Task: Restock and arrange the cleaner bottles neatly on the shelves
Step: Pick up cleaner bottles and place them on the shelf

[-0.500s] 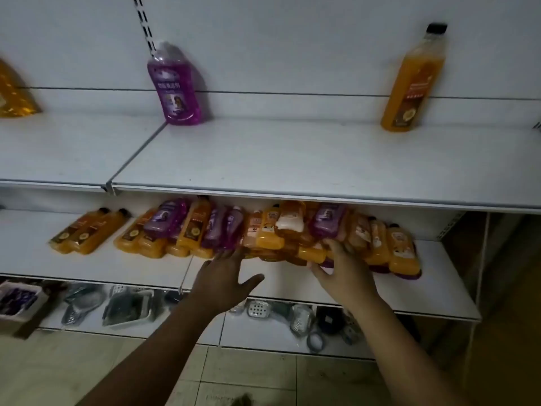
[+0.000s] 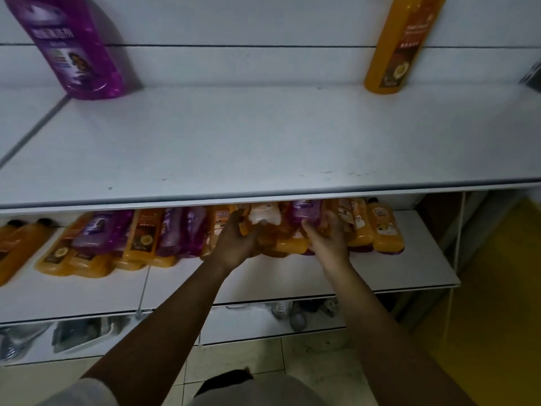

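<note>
Several orange and purple cleaner bottles (image 2: 146, 238) lie in a loose heap on the middle shelf (image 2: 263, 282), partly hidden under the upper shelf's edge. My left hand (image 2: 234, 244) curls around an orange bottle (image 2: 257, 227) in the middle of the heap. My right hand (image 2: 328, 241) wraps over a purple bottle (image 2: 304, 215) beside it. On the upper shelf (image 2: 263, 142) a purple bottle (image 2: 76, 48) stands at the back left and an orange bottle (image 2: 401, 45) stands at the back right.
More orange bottles (image 2: 383, 227) lie to the right of my hands and two (image 2: 17, 241) at the far left. The lowest shelf (image 2: 240, 326) carries metal and plastic housewares. A tiled floor (image 2: 292, 364) is below.
The view has moved closer to the shelves. Both hands have gone from hovering open at the heap's front to closing on bottles in its middle.
</note>
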Motion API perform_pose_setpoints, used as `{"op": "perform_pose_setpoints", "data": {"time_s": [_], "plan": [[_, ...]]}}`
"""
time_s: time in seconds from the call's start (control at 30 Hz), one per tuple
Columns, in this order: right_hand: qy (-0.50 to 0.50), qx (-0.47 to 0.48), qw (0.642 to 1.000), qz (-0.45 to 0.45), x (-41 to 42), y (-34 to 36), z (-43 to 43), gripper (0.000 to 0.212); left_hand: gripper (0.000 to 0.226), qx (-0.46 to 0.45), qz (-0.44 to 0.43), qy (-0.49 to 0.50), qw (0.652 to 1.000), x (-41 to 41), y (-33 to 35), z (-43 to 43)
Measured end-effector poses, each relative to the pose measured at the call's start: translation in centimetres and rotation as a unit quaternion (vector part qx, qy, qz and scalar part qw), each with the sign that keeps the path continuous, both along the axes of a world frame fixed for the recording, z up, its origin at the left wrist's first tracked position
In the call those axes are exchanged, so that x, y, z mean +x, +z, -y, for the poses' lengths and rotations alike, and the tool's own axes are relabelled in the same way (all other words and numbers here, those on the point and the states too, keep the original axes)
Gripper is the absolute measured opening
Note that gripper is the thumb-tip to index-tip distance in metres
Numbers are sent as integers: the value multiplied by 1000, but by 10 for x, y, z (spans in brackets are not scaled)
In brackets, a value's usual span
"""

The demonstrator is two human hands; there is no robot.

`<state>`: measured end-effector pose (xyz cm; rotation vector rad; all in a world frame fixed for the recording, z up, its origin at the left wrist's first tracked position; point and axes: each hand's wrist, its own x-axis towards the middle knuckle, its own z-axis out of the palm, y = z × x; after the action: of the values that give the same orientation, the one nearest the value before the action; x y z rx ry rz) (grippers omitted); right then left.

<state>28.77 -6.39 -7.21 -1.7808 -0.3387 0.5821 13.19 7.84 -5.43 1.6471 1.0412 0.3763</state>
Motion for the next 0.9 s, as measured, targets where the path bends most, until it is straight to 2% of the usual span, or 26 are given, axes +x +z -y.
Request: {"op": "perform_pose_setpoints", "data": {"time_s": [0.03,0.1,0.17,0.23,0.33,0.47,0.57,0.7,0.8,0.9], "plan": [[-18,26,999,-12,0,0,-5,82,75,-26,20,21,999,6,-2,-2],[-42,58,997,-9,2,-4,-15,51,88,-80,67,56,993,13,-7,-3],[-59,75,995,-13,2,-9,-25,40,73,-140,110,93,980,19,-10,1],[-91,92,991,-19,5,-20,-33,43,51,-157,132,126,971,25,-10,6],[-133,109,983,-55,0,-17,-35,44,49,-160,145,168,962,30,-16,5],[-167,139,963,-159,-14,-1,-24,46,43,-249,175,195,932,22,-17,6],[-119,132,942,-283,-22,10,2,52,48,-300,205,194,911,4,-16,7],[-48,111,902,-415,-28,29,34,37,44,-389,228,165,877,-28,-5,17],[-3,104,886,-452,-37,34,51,37,61,-458,252,130,842,-50,-3,24],[21,95,888,-449,-47,29,67,44,73,-467,238,108,845,-69,0,38]]}}
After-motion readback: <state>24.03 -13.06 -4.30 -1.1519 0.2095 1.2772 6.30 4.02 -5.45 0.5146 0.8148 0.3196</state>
